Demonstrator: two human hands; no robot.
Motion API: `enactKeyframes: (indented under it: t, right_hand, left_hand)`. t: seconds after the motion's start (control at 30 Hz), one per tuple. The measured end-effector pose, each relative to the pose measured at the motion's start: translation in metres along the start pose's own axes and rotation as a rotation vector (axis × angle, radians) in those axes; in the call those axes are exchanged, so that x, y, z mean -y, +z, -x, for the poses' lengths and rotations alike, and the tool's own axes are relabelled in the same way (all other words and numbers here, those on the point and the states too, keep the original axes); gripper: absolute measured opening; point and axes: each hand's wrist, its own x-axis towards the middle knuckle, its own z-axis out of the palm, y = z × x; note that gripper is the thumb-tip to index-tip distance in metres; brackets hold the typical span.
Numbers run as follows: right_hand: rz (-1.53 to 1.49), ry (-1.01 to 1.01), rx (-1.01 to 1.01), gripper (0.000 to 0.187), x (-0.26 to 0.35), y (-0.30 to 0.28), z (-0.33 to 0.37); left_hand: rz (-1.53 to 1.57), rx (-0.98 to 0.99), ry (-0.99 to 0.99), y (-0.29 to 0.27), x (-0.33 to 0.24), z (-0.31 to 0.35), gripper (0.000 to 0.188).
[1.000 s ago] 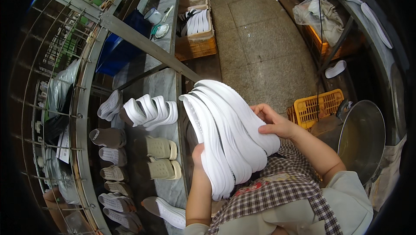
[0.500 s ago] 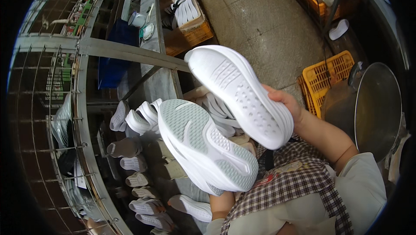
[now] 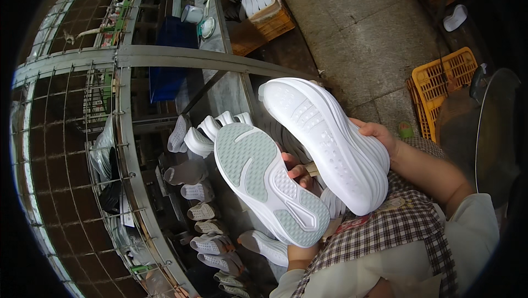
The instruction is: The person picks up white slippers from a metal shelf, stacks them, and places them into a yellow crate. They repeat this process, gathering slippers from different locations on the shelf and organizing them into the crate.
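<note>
My left hand is closed on a white shoe sole with pale grey-green tread. Its tread side shows, and some fingertips curl over the right edge; the palm is hidden behind it. To the right, my right hand grips a glossy white shoe sole by its outer edge, tilted with the toe end up and left. Layered lines run along its side; I cannot tell whether several are nested. The two soles are held apart, side by side, above the bench. Partly covered between them are more white soles.
A metal frame with wire mesh runs along the left. Rows of soles line the rack below. At the back stand a crate of soles and a white cup. Yellow crates and a round metal disc are at right.
The whole scene has shifted right in the view. Fingers of my left hand now show at the tread sole's edge. The sole in my right hand has turned, showing more of its side.
</note>
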Motion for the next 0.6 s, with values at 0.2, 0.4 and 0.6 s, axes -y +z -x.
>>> enactKeyframes:
  t: [0.2,0.4,0.6]
  right_hand:
    - [0.505,0.030,-0.179,0.069,0.001,-0.006,0.000]
    - [0.125,0.108,-0.124,0.064,-0.005,-0.028,0.006]
    - [-0.138,0.115,-0.105,0.062,-0.013,-0.045,0.011]
  left_hand:
    - [-0.026,-0.021,0.011,0.003,-0.005,0.000,0.044]
    - [-0.042,-0.039,0.005,0.007,0.000,-0.001,0.044]
    - [-0.035,-0.062,0.013,0.007,0.002,0.002,0.044]
